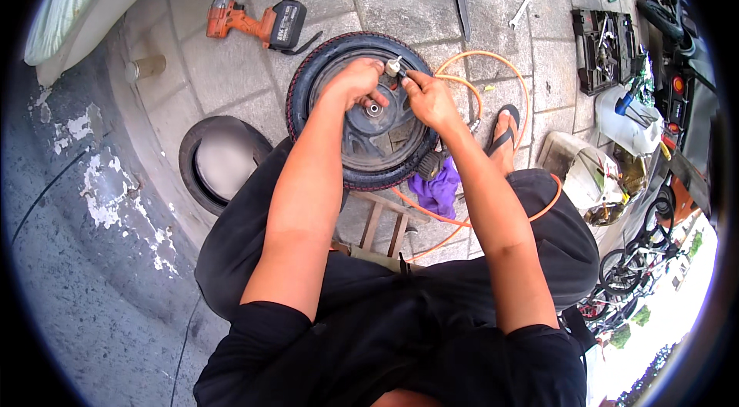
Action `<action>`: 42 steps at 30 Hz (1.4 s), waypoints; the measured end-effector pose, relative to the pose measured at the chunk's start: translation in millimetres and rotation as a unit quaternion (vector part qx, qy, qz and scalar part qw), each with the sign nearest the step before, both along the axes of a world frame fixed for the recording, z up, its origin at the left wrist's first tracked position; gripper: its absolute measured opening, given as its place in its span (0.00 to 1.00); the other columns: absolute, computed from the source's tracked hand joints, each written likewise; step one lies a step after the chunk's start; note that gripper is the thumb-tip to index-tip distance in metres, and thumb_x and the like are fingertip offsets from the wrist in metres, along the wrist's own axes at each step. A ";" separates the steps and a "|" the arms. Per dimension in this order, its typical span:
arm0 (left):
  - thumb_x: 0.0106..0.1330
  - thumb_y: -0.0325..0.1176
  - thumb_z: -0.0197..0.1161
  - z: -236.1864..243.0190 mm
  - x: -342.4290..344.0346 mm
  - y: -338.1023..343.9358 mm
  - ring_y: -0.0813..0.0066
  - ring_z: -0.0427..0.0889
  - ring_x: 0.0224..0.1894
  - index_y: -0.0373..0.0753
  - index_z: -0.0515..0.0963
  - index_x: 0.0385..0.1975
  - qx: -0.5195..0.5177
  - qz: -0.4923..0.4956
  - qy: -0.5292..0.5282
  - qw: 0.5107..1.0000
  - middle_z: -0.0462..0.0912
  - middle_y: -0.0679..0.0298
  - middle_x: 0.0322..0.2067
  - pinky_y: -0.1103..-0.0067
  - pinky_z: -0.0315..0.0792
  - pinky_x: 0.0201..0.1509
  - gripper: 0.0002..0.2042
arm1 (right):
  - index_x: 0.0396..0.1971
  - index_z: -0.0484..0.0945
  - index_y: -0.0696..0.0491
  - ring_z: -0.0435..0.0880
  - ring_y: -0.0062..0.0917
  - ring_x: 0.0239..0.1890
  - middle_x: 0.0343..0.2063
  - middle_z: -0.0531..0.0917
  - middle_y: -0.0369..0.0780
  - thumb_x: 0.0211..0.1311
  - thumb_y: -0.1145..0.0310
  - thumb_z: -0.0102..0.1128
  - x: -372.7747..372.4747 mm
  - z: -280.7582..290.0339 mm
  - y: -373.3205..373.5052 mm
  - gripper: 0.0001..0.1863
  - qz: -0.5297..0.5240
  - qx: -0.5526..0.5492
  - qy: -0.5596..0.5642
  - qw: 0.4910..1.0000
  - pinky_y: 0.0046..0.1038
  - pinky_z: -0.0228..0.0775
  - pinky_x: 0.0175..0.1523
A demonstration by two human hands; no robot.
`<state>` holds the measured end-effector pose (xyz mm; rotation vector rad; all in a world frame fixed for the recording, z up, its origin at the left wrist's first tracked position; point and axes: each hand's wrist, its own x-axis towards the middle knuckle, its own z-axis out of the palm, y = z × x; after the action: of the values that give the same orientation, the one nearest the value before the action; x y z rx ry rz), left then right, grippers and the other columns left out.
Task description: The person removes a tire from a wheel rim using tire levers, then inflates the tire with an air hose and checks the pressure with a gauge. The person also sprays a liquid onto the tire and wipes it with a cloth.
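Note:
A spoked motorcycle wheel with a black tyre [317,153] lies in front of my knees. My right hand [431,101] is closed over the rim, pinching a dark air hose fitting [403,74] between thumb and fingers. A pale round piece [393,66] sits at the fitting's tip, beside the tyre's inner edge. My left hand [359,83] reaches over the spokes, its fingers bent and apart, with the upper fingertips close to that pale piece. Whether they touch it, I cannot tell. The wheel's hub [374,110] shows just below my left fingers.
An orange hose [526,91] loops right of the wheel past my sandalled foot [503,139]. An impact wrench [248,22] lies far left, a loose tyre [192,168] near left. Purple cloth [436,193], a wrench [520,12], a toolbox [589,53] and plastic containers [570,160] lie rightward.

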<state>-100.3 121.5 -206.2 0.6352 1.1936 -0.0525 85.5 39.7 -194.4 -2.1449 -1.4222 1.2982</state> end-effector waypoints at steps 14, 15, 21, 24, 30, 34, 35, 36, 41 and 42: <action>0.77 0.46 0.66 -21.6 2.7 0.7 0.85 0.64 0.16 0.40 0.87 0.41 0.011 0.045 0.021 0.999 0.76 0.74 0.19 0.80 0.57 0.18 0.14 | 0.52 0.89 0.54 0.89 0.39 0.45 0.41 0.90 0.49 0.72 0.41 0.61 1.5 -6.2 6.0 0.30 -0.029 -0.134 0.052 0.989 0.37 0.78 0.55; 0.77 0.45 0.66 -19.0 5.8 2.0 0.85 0.64 0.15 0.40 0.87 0.42 0.005 0.054 0.018 0.998 0.76 0.74 0.18 0.79 0.57 0.18 0.13 | 0.49 0.90 0.55 0.89 0.35 0.41 0.38 0.91 0.47 0.72 0.38 0.61 5.7 -12.4 7.8 0.32 -0.072 -0.167 0.123 0.976 0.34 0.79 0.52; 0.78 0.37 0.64 -16.2 12.5 9.9 0.83 0.64 0.14 0.40 0.87 0.42 -0.010 0.090 0.035 0.995 0.77 0.72 0.19 0.79 0.55 0.17 0.08 | 0.35 0.90 0.57 0.67 0.19 0.15 0.20 0.75 0.33 0.58 0.25 0.66 7.1 -3.5 35.5 0.41 -0.152 -0.252 0.148 0.944 0.27 0.53 0.19; 0.77 0.35 0.65 -35.1 9.5 15.4 0.83 0.64 0.14 0.39 0.86 0.41 0.014 0.086 0.024 0.996 0.78 0.71 0.19 0.79 0.55 0.17 0.07 | 0.38 0.89 0.57 0.68 0.20 0.15 0.20 0.76 0.34 0.58 0.25 0.66 8.3 -0.5 47.7 0.42 -0.136 -0.268 0.162 0.940 0.27 0.55 0.19; 0.77 0.36 0.65 -13.8 21.6 7.8 0.82 0.64 0.15 0.40 0.84 0.35 0.004 0.107 0.035 0.994 0.77 0.71 0.21 0.76 0.55 0.18 0.08 | 0.31 0.85 0.56 0.66 0.18 0.15 0.20 0.75 0.34 0.61 0.34 0.71 11.4 8.7 37.8 0.34 -0.154 -0.255 0.204 0.933 0.26 0.52 0.18; 0.79 0.37 0.63 -13.9 23.6 10.0 0.82 0.64 0.15 0.39 0.83 0.35 -0.002 0.097 0.026 0.995 0.78 0.69 0.21 0.77 0.56 0.17 0.11 | 0.33 0.86 0.55 0.68 0.17 0.16 0.24 0.80 0.34 0.63 0.50 0.75 24.2 -3.1 36.0 0.20 -0.193 -0.289 0.307 0.886 0.24 0.54 0.17; 0.79 0.38 0.63 -14.3 25.9 10.3 0.81 0.65 0.14 0.38 0.83 0.34 -0.006 0.109 0.027 0.994 0.79 0.69 0.21 0.76 0.57 0.17 0.12 | 0.33 0.86 0.55 0.69 0.17 0.16 0.25 0.82 0.35 0.63 0.53 0.75 27.4 -5.8 34.3 0.18 -0.199 -0.289 0.331 0.876 0.24 0.56 0.17; 0.79 0.37 0.63 -15.6 28.4 14.7 0.81 0.66 0.14 0.38 0.83 0.35 -0.003 0.109 0.024 0.994 0.79 0.69 0.21 0.77 0.57 0.16 0.11 | 0.35 0.87 0.52 0.69 0.16 0.18 0.25 0.80 0.33 0.67 0.57 0.73 32.0 -8.2 32.7 0.13 -0.210 -0.293 0.338 0.869 0.22 0.54 0.17; 0.77 0.37 0.66 -5.1 33.0 6.5 0.83 0.73 0.16 0.39 0.83 0.38 -0.018 0.109 0.051 0.993 0.81 0.70 0.25 0.82 0.66 0.16 0.09 | 0.40 0.88 0.56 0.81 0.25 0.26 0.29 0.85 0.37 0.68 0.56 0.71 36.7 -17.5 11.1 0.16 -0.135 -0.196 0.260 0.936 0.30 0.76 0.33; 0.77 0.38 0.66 -3.5 35.7 4.2 0.83 0.75 0.17 0.39 0.83 0.38 -0.017 0.114 0.069 0.991 0.82 0.69 0.27 0.83 0.69 0.17 0.09 | 0.41 0.89 0.56 0.84 0.29 0.30 0.30 0.86 0.39 0.68 0.56 0.71 38.7 -18.8 0.6 0.17 -0.090 -0.117 0.206 0.967 0.32 0.79 0.40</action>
<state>-64.5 125.7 -209.7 0.4682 1.3897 0.0769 124.2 40.4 -213.1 -1.9234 -0.9268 1.7802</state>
